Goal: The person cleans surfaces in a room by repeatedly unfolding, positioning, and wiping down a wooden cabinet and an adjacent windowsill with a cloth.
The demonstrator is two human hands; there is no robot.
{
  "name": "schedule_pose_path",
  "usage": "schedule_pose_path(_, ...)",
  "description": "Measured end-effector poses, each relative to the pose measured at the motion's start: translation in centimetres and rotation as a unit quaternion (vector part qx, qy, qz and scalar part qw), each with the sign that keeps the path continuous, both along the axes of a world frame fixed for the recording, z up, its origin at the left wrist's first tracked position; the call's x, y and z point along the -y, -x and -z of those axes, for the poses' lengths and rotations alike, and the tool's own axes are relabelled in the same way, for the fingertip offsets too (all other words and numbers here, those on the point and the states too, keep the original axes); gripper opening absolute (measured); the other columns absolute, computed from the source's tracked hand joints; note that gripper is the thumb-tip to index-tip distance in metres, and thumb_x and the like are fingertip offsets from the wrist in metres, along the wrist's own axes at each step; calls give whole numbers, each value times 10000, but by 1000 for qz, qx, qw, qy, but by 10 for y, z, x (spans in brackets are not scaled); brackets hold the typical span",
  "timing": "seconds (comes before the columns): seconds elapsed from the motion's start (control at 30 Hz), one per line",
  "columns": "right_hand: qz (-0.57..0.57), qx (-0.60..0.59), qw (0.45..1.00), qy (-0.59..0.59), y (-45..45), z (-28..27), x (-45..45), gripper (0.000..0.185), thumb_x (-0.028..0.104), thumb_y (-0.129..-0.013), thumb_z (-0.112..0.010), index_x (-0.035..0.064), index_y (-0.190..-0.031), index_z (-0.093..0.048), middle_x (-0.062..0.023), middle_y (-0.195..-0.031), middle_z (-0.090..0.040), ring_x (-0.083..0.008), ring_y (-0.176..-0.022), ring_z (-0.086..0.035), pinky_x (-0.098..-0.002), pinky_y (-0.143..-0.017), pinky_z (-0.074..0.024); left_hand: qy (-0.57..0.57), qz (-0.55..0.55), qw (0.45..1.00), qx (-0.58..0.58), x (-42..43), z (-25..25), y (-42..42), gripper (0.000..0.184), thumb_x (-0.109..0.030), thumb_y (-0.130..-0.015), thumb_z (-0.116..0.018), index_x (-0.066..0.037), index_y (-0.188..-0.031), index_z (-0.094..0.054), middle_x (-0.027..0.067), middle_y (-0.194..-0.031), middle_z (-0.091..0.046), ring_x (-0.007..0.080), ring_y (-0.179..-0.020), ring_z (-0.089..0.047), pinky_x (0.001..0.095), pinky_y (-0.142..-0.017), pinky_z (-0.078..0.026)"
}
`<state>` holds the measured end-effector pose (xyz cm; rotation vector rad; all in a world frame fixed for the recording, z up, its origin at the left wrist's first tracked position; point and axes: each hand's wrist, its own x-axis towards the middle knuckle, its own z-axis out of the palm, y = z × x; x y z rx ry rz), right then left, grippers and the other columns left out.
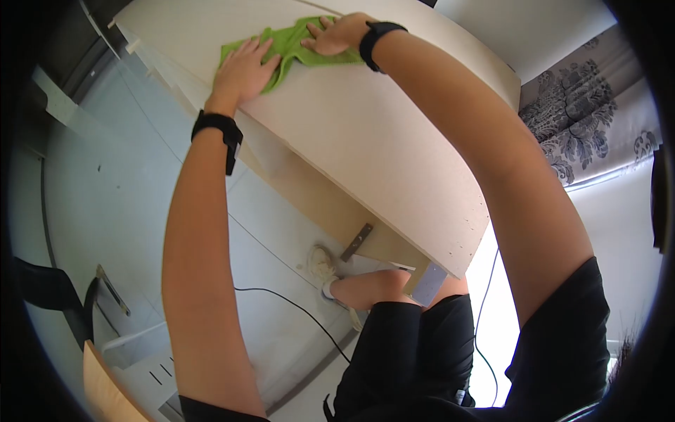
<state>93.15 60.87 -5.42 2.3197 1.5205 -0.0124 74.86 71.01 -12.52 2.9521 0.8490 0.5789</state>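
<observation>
A green cloth (288, 50) lies bunched on the pale wooden panel (373, 133), near its far end. My left hand (245, 74) rests on the cloth's left part, fingers spread, at the panel's left edge. On the right part of the cloth lies my right hand (337, 35), with its fingers apart and pressing flat. Both wrists wear black bands. Below the panel's left edge an open cavity shows, with a metal bracket (357, 242) inside it.
Patterned curtains (573, 112) hang at the right. A black cable (295, 304) runs over the light floor (133, 211). At the lower left are a black chair part (46, 285) and a wooden edge (105, 383). My legs are under the panel's near end.
</observation>
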Motion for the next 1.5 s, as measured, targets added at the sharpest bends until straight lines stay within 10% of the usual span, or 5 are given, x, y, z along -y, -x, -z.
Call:
schedule_pose_path(0.4, -121, 27, 992, 22, 12, 20, 24, 628, 451, -984, -260, 206, -1558, -191, -120, -1606, -194, -315, -1456, -255, -480, -1159, -275, 22, -150, 985, -88, 70, -19, 3, 617, -482, -1002, -288, -149, -1521, -307, 84, -1591, -258, 348, -1464, -203, 534, -1176, -161)
schedule_pose_path(0.53, -147, -91, 984, -43, 19, -16, 90, 374, 188, -860, -565, 62, -1203, -643, -173, -1309, -577, -343, -1228, -546, -460, -959, -501, 7, -89, 993, -82, 133, -19, -6, 620, -453, -1003, -299, -90, -1505, -326, 109, -1584, -266, 341, -1463, -208, 535, -1175, -164)
schedule_pose_path(0.87, -289, 11, 955, -69, 52, -49, 350, 276, 114, -881, -549, 39, -1146, -559, -140, -869, -684, -341, -813, -690, -432, -694, -550, 44, 160, 977, 131, 312, -32, 15, 406, -167, -875, -617, 4, -1238, -558, 180, -1219, -564, 364, -1131, -505, 455, -956, -424)
schedule_pose_path(1.13, -138, -36, 984, -109, 89, -153, 572, 304, 307, -859, -631, 5, -882, -655, -148, -758, -669, -379, -712, -660, -457, -641, -540, 6, 342, 938, 56, 423, -103, 88, 367, -43, -846, -621, -22, -1200, -529, 144, -988, -613, 359, -935, -575, 459, -849, -459)
schedule_pose_path(1.5, 72, -331, 920, -197, 123, -165, 811, 228, 97, -737, -728, -14, -895, -607, -121, -751, -628, -295, -721, -628, -397, -642, -494, 118, 524, 843, -5, 568, -154, 85, 336, 38, -795, -637, -27, -1095, -499, 158, -912, -603, 387, -800, -621, 430, -679, -518)
